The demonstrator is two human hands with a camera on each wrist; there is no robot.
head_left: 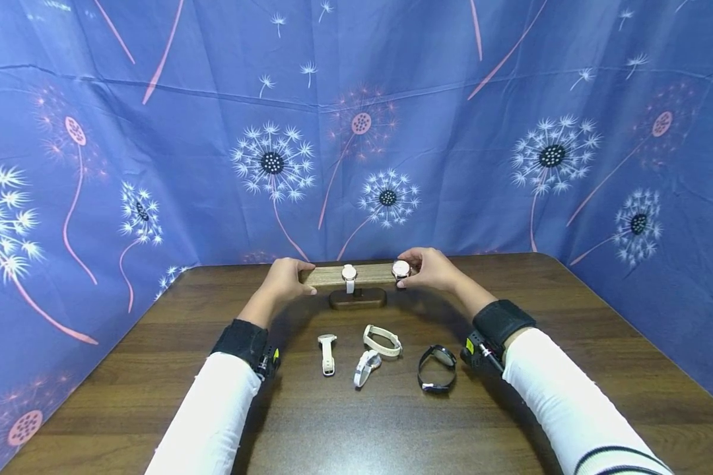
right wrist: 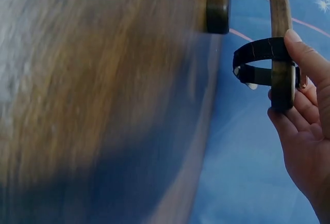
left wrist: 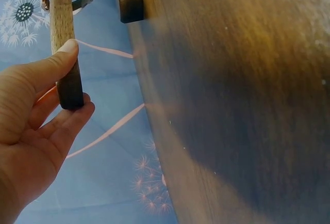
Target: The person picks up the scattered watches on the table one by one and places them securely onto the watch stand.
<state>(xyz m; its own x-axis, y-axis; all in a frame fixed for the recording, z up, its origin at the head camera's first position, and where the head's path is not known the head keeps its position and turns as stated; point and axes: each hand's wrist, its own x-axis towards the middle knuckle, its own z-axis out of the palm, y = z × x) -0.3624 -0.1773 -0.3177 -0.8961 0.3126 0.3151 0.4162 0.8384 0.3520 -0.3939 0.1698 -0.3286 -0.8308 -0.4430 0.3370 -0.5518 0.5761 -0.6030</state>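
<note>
A wooden watch stand (head_left: 373, 274) with a dark oval base stands toward the table's back edge. My left hand (head_left: 282, 282) grips the left end of its crossbar, thumb on the near side in the left wrist view. The right hand (head_left: 435, 269) holds the other end, its thumb against the bar beside a black strap (right wrist: 258, 49) and its fingers around the bar's tip. That strap belongs to a round-faced watch (head_left: 401, 269) looped over the bar by the right fingers. A white-strapped watch (head_left: 349, 273) hangs near the bar's middle.
In front of the stand lie a white-strapped watch (head_left: 328, 356), a cream-strapped watch (head_left: 383, 349), a light-coloured watch (head_left: 365, 369) and a black watch (head_left: 436, 386). Blue dandelion-print cloth (head_left: 451, 165) hangs behind the wooden table (head_left: 356, 435).
</note>
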